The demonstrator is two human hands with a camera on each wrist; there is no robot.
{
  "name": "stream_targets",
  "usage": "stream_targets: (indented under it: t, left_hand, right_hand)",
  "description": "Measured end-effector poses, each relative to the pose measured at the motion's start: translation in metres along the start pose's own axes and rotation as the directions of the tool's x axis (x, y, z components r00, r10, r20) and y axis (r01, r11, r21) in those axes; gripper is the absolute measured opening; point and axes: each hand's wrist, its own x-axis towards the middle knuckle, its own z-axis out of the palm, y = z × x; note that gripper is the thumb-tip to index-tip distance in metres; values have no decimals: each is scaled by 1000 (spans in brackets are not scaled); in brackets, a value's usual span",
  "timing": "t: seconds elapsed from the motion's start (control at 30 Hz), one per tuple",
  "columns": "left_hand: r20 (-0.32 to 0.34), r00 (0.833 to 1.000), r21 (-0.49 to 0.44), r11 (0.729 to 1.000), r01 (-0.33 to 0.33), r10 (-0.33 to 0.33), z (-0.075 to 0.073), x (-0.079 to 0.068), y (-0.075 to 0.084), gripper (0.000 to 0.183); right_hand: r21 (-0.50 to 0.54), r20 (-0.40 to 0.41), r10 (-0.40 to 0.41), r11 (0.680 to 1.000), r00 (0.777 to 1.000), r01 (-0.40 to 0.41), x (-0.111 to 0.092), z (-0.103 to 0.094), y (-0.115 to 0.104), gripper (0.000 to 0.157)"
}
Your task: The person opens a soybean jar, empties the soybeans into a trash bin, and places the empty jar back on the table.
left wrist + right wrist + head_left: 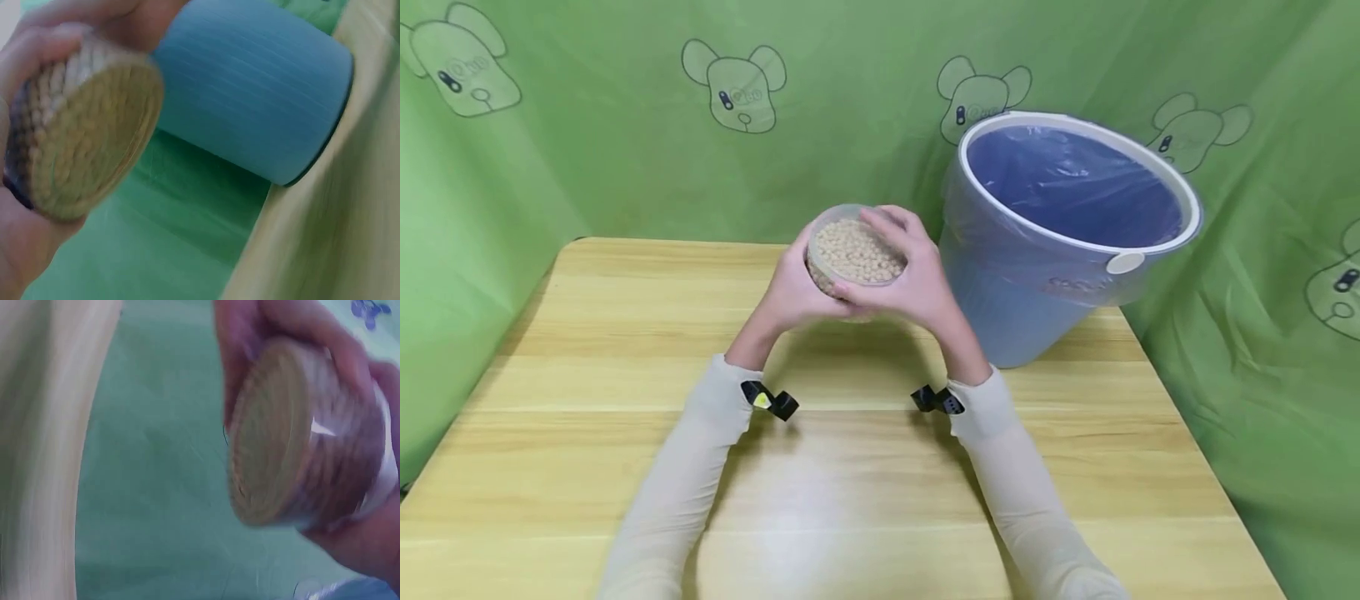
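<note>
A round clear plastic tub [859,252] full of small pale beige pellets or beans is held above the table, near its far side. My left hand [797,287] grips it from the left. From the right, my right hand [922,279] holds it, with the thumb and fingers around the rim. Both wrist views show the tub's underside, with pellets visible through the clear bottom [97,134] and side wall [344,437]. Whether a lid covers the top cannot be told.
A tall blue bin [1015,308] with a white rim and a clear plastic liner stands at the table's back right, close to my right hand. Beneath my arms lies the light wooden table [850,492]. Green curtains [625,167] with printed animal heads hang behind and at both sides.
</note>
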Motion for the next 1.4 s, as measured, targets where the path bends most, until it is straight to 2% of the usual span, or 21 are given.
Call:
stream_targets:
  t: [0.07, 0.17, 0.33, 0.47, 0.53, 0.57, 0.7, 0.77, 0.8, 1.0, 1.1, 1.17, 1.27, 1.37, 1.4]
  left_hand:
    - [44, 999, -78, 997, -14, 17, -2, 2, -5, 112]
    - [73, 997, -114, 993, -18, 27, -2, 3, -9, 110]
    - [38, 999, -83, 997, -4, 7, -3, 4, -9, 116]
    - [-10, 1000, -53, 999, -12, 12, -12, 5, -6, 116]
    - [-36, 999, -49, 999, -12, 11, -17, 5, -4, 117]
    - [-48, 999, -51, 999, -9, 7, -19, 4, 1, 117]
    - [-88, 996, -35, 999, -8, 5, -28, 4, 2, 117]
    - [-102, 995, -24, 1000, -16, 13, -31, 4, 3, 117]
    - [-108, 994, -18, 1000, -23, 21, -33, 5, -2, 117]
    - [-133, 991, -11, 1000, -23, 22, -39, 7, 1, 116]
    - [-152, 988, -14, 1000, -19, 17, -42, 7, 3, 116]
    - [-164, 986, -22, 1000, -19, 15, -44, 6, 4, 116]
    - [-183, 983, -33, 999, -22, 15, -48, 5, 6, 116]
    - [-195, 981, -38, 999, -23, 16, -51, 5, 8, 115]
    - [-197, 980, -40, 999, -24, 15, -52, 5, 8, 115]
  right_hand:
    - [68, 58, -31, 997, 998, 27, 2, -9, 5, 84]
    - [141, 99, -42, 990, 994, 28, 5, -16, 12, 79]
    - [250, 47, 22, 968, 999, -33, 8, -17, 22, 71]
    - [394, 23, 92, 914, 996, -93, 10, -14, 26, 64]
    - [450, 33, 116, 885, 993, -119, 12, -13, 28, 66]
    - [472, 41, 131, 871, 991, -135, 12, -13, 29, 71]
    - [535, 64, 185, 823, 981, -190, 13, -11, 33, 102]
    - [564, 74, 202, 799, 977, -208, 13, -10, 34, 110]
    - [581, 78, 207, 786, 975, -213, 14, -9, 35, 110]
    - [672, 109, 250, 695, 962, -257, 15, -7, 38, 113]
    - [699, 124, 275, 657, 954, -280, 15, -5, 39, 103]
    - [703, 131, 290, 647, 948, -295, 14, -4, 40, 90]
    - [680, 137, 320, 658, 938, -324, 15, -4, 40, 71]
    - [633, 138, 354, 686, 925, -358, 16, -3, 41, 61]
    - [604, 139, 366, 705, 920, -372, 17, -2, 44, 59]
